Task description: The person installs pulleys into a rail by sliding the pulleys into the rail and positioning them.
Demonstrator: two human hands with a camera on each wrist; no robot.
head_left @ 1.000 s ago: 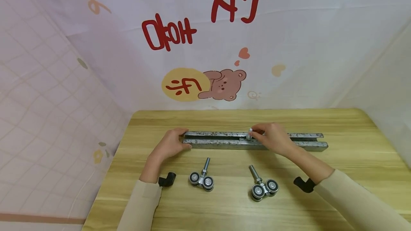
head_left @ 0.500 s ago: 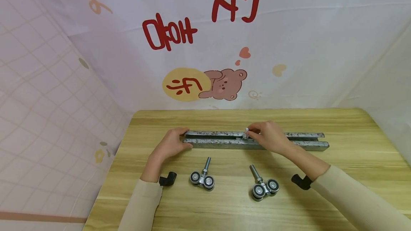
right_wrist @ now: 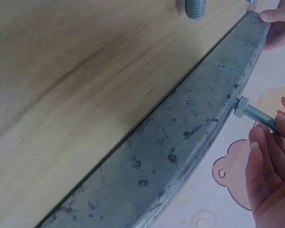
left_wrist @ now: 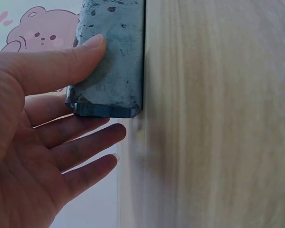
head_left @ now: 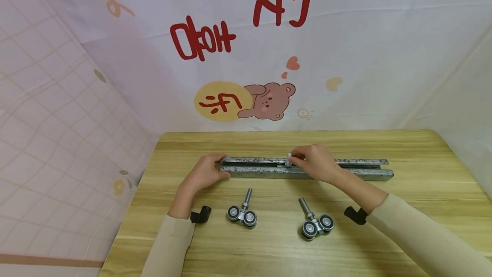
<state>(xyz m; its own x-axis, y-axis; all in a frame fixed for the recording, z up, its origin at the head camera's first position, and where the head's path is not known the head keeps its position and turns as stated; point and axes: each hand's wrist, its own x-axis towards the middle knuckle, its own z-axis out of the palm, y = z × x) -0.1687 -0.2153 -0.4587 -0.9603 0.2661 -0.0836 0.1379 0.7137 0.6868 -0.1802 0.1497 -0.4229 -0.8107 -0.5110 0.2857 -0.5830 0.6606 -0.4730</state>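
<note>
A long galvanized steel channel rail (head_left: pixel 253 172) lies across the far part of the table, its slot facing up. At its left end, my left hand (head_left: pixel 205 170) holds it between thumb and fingers; the left wrist view shows the thumb (left_wrist: pixel 85 59) on the front face and the lower fingers stretched past the end. A threaded bolt with a hex nut (right_wrist: pixel 241 108) stands up out of the slot near mid-rail. My right hand (head_left: pixel 319 163) pinches this bolt (head_left: pixel 288 160) by its upper part. Whatever carries the bolt is mostly hidden inside the rail.
Two roller trolleys (head_left: pixel 241 215) (head_left: pixel 316 225) with twin wheels and threaded bolts lie on the wooden table (head_left: pixel 269 255) in front of the rail. Behind the table hangs a white printed cloth (head_left: pixel 346 46) with a bear. Black wrist mounts (head_left: pixel 201 215) sit at both cuffs.
My right hand has slid the bolt leftward along the slot, toward the left hand. The left hand, the rail and the two loose trolleys stay in place.
</note>
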